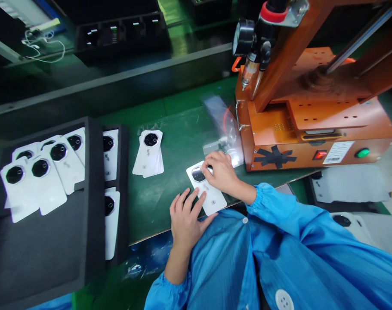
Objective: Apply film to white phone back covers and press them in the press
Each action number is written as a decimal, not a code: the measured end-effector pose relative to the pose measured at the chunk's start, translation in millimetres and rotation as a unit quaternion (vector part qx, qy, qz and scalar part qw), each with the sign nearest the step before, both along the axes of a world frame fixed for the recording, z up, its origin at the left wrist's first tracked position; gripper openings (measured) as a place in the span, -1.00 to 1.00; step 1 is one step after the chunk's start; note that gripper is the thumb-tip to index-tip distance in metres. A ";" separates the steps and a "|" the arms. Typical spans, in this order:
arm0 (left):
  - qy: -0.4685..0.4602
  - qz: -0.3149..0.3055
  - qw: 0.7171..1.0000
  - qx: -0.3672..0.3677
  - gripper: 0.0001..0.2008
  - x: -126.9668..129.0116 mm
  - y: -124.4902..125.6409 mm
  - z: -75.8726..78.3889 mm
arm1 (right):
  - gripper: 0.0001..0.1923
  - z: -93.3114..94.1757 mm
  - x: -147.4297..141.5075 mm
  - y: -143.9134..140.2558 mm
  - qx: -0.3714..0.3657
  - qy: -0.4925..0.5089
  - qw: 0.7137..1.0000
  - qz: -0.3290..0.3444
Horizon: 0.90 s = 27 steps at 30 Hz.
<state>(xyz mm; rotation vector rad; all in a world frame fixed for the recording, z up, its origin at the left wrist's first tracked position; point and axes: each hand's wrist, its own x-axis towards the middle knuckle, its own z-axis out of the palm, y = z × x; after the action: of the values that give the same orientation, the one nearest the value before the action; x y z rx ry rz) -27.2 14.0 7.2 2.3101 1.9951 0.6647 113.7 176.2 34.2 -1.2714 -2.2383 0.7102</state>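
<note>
Head view shows a white phone cover (207, 189) lying flat on the green mat (179, 142) at the lower middle of the frame, its dark round camera ring toward the top. The left hand (186, 217) rests with fingers spread and flat, its fingertips pressing the cover's lower left edge. The right hand (222, 172) lies on the cover's upper right part, fingers curled down with the tips pinched at the ring; what they pinch is too small to tell. Both arms wear blue sleeves (279, 241). Just right of the hands stands an orange press machine (315, 129). A small stack of covers (149, 155) lies left of centre, and more covers fill a black tray (54, 224) at the left.
</note>
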 end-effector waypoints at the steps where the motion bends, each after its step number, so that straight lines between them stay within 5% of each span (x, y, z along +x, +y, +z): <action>1: 0.001 0.000 1.000 0.000 -0.39 0.0 0.0 0.2 | -0.88 -0.5 0.2 0.3 0.001 0.000 1.000 -0.001; 22: -0.008 0.000 1.000 -0.008 -0.37 0.0 -1.3 -1.6 | -0.88 -1.7 3.0 -0.2 0.047 -0.034 0.998 0.001; 27: -0.004 0.005 1.000 -0.010 -0.38 0.4 -0.1 -1.0 | -0.76 16.3 14.9 -11.2 0.100 -0.048 0.994 0.018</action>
<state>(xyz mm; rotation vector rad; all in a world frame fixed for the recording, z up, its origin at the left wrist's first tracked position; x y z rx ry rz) -26.7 13.9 6.2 2.2855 2.0008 0.6496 128.6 165.0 50.4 -1.1929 -2.3483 0.4327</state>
